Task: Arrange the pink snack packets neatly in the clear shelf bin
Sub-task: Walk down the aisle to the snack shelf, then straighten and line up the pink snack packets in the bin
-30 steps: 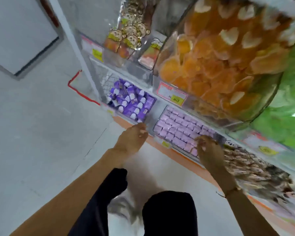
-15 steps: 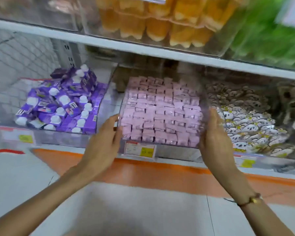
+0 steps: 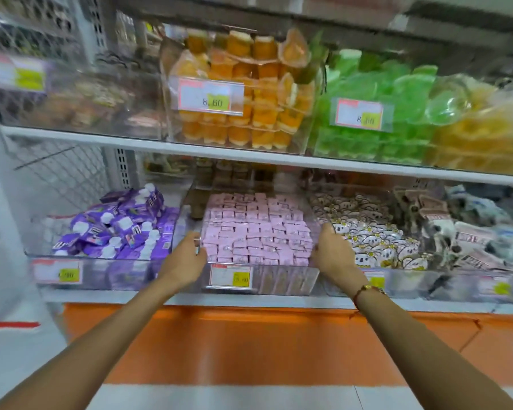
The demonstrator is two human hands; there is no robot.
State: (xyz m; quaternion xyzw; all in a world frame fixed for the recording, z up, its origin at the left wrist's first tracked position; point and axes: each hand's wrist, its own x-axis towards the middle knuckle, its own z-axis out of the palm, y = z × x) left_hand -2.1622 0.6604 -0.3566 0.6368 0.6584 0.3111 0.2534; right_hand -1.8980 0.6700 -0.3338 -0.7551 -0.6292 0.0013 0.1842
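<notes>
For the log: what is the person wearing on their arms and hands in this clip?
Both forearms are bare, with no sleeves in view and no gloves. The left hand and its wrist carry nothing. The right hand has a thin bracelet with a gold-coloured piece and a red band at the wrist. No rings can be made out.
</notes>
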